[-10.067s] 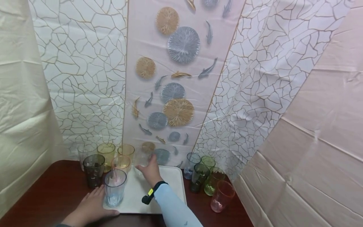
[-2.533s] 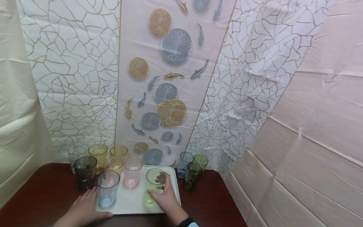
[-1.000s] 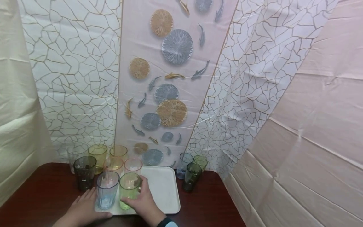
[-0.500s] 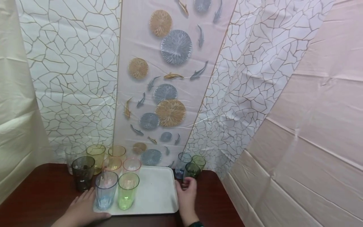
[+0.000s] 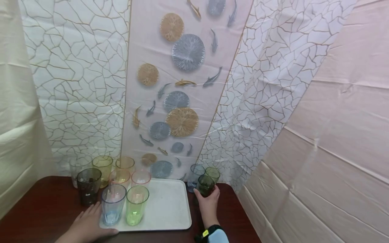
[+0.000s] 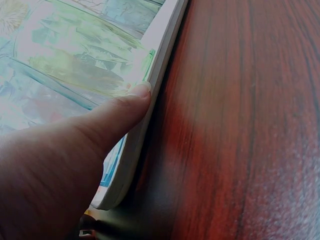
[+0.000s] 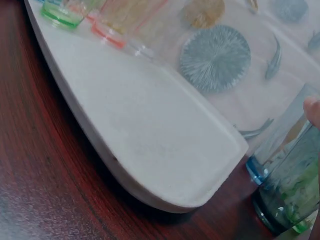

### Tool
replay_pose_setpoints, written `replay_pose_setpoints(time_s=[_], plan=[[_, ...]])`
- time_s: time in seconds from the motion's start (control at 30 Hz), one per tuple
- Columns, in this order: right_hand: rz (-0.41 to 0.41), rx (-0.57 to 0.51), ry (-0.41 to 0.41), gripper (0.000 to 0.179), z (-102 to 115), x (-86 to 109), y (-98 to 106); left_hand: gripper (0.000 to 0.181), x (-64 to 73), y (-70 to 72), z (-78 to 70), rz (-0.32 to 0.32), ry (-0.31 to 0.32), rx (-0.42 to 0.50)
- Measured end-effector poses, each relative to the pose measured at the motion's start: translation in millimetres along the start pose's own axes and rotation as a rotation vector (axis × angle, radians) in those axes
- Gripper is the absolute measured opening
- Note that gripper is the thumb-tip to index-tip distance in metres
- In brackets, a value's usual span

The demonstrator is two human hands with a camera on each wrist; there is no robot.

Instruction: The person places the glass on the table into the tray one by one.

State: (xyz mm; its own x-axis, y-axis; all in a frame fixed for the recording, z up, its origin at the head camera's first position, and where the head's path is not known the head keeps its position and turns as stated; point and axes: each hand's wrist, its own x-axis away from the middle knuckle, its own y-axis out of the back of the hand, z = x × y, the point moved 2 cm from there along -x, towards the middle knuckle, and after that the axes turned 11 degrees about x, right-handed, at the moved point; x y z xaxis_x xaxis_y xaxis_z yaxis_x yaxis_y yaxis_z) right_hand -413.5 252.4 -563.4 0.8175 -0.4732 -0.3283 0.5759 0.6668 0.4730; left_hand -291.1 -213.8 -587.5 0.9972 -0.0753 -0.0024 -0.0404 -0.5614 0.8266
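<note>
My right hand grips a dark green tumbler standing right of the white tray. In the right wrist view, its thumb lies against that tumbler. At the tray's front left corner, my left hand rests with extended fingers along the side. The left wrist view has its thumb on the tray's front rim. Upright at the tray's front left stand a light blue tumbler and a light green one. Behind them are a pink-rimmed tumbler and an orange-pink one.
Left of the tray stand a smoky dark tumbler, a clear one and a yellow one; an amber one is at the back. Close to the gripped tumbler stand a blue tumbler and a green one. Patterned cloth hangs behind.
The light green tumbler was carried left across the tray and let go beside the blue one. My right hand then moved right and took hold of the dark green tumbler. The left hand stayed.
</note>
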Motion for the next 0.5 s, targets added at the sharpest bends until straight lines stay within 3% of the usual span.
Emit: replay_pose_setpoints(time_s=[0.27, 0.5], plan=[[0.018, -0.003, 0.012, 0.093, -5.9, -3.3, -9.1, 0.146, -1.3, -2.5, 1.2, 0.003, 0.016, 0.002], [0.023, -0.025, 0.032, 0.094, -6.2, -2.7, -6.8, 0.145, -0.9, -0.5, 1.1, 0.014, 0.004, 0.002]])
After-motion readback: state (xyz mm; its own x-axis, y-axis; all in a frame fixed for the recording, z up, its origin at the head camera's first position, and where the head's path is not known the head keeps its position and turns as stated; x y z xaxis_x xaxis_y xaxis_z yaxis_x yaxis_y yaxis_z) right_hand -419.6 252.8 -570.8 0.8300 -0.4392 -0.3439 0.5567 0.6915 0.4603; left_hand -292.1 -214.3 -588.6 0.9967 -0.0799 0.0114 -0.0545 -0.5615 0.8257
